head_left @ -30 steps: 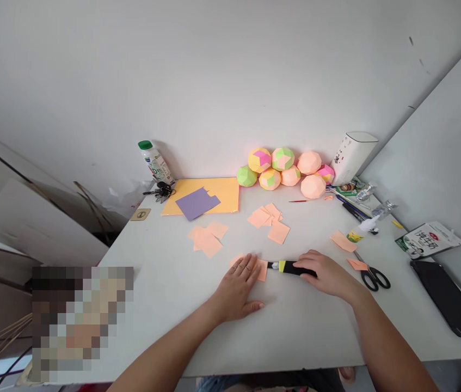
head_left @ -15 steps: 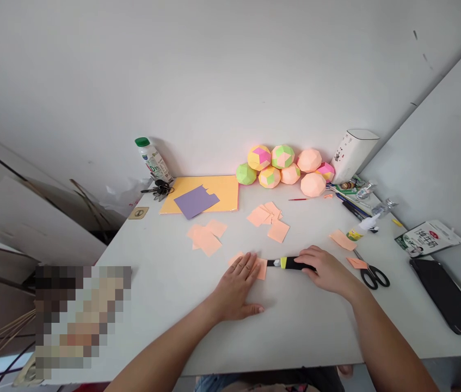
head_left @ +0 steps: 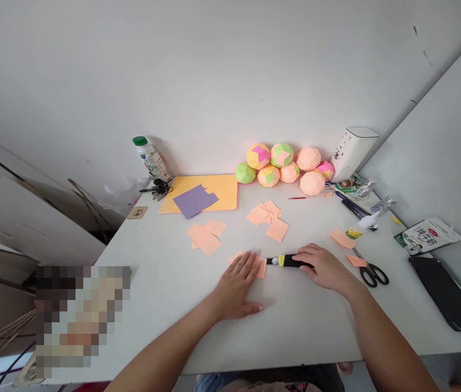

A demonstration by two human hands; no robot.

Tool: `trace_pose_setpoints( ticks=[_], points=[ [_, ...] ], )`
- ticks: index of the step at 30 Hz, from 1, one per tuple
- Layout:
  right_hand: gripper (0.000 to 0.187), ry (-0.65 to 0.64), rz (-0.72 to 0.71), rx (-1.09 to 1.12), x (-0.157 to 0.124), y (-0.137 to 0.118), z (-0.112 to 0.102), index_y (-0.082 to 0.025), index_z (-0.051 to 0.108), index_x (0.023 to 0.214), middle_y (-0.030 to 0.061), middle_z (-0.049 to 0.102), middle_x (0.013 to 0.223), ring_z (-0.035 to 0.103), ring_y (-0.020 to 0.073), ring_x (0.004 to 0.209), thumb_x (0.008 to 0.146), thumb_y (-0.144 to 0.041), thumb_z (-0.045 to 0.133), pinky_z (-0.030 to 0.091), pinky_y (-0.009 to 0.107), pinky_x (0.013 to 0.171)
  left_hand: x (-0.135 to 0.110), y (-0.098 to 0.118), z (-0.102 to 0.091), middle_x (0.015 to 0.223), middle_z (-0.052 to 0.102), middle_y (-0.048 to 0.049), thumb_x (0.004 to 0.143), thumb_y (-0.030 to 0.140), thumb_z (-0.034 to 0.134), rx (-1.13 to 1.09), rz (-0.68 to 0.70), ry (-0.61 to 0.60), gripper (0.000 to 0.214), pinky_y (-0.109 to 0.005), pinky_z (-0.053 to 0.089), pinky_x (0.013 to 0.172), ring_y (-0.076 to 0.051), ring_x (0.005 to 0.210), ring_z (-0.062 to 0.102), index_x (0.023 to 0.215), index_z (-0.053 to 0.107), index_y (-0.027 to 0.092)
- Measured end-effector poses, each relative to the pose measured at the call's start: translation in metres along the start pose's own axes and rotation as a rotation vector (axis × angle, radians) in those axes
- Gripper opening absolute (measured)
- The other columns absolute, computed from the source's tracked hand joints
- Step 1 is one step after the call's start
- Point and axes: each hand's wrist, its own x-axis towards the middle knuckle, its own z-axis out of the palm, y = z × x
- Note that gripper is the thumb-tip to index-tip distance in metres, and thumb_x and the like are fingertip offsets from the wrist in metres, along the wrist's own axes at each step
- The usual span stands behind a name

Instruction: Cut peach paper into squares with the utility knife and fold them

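Flat on the table with its fingers stretched out, my left hand point(head_left: 237, 288) presses down on a peach paper piece point(head_left: 261, 268). Part of that paper lies hidden under the fingers. My right hand point(head_left: 323, 265) is closed on the black handle of a utility knife point(head_left: 289, 261) with a yellow band. The knife lies low along the table, its dark blade pointing left at the paper's right edge. Whether the blade touches the paper is too small to tell. Beyond the hands are loose peach paper pieces point(head_left: 278, 230) and another peach pile point(head_left: 207, 239).
Paper polyhedron balls point(head_left: 282, 155) are stacked against the wall. Scissors point(head_left: 371, 274), a glue bottle point(head_left: 361, 226) and a black pouch point(head_left: 444, 294) sit at the right. Purple paper point(head_left: 195, 201) rests on a yellow sheet point(head_left: 228, 190), beside keys point(head_left: 159, 188) and a bottle point(head_left: 152, 160).
The view has shifted very slightly. Both hands, the utility knife and the paper stay in the same places.
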Motion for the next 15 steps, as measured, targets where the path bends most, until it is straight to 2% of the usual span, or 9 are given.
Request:
trace_pose_setpoints(
  ticks=[15],
  points=[
    [0.034, 0.054, -0.021, -0.031, 0.003, 0.001, 0.012, -0.020, 0.066, 0.107, 0.0084, 0.065, 0.104, 0.056, 0.0245, 0.097, 0.080, -0.007, 0.050, 0.051, 0.042, 0.081, 0.000, 0.000, -0.001, 0.154, -0.002, -0.0166, 0.079, 0.077, 0.033, 0.000, 0.006, 0.014, 0.102, -0.050, 0.012, 0.113, -0.036, 0.141, 0.000, 0.148, -0.008, 0.014]
  ],
)
